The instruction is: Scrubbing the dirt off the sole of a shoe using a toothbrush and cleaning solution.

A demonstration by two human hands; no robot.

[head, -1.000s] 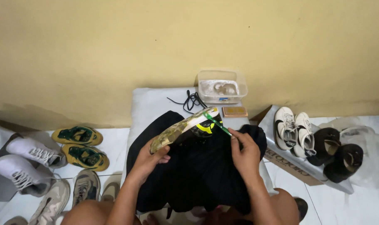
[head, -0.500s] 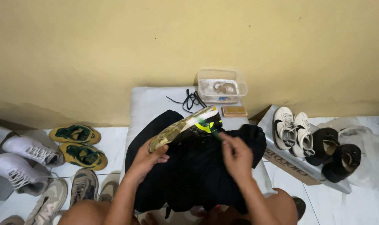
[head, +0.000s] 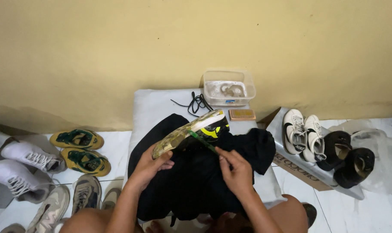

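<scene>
Left hand [head: 150,166] grips camouflage-soled black-and-yellow shoe [head: 191,131]; right hand [head: 235,168] pinches thin green brush [head: 202,142] against sole, above black cloth [head: 196,181].

- We see a plain yellow wall [head: 118,51] across the upper half, with even, soft light on it.
- Below it we see a white tiled floor [head: 118,149] with thin dark joints.
- We see a low table [head: 155,105], covered in pale grey, standing against the wall.
- At its far edge we see a clear tub [head: 228,88], a small brown block [head: 242,114] beside it and a black lace [head: 198,103].
- On the floor to the left we count 2 yellow shoes [head: 77,149], 2 white sneakers [head: 25,168] and 2 grey ones [head: 71,198].
- To the right we see a flat cardboard box [head: 304,172] bearing 2 white shoes [head: 304,129] and 2 black shoes [head: 344,155].
</scene>
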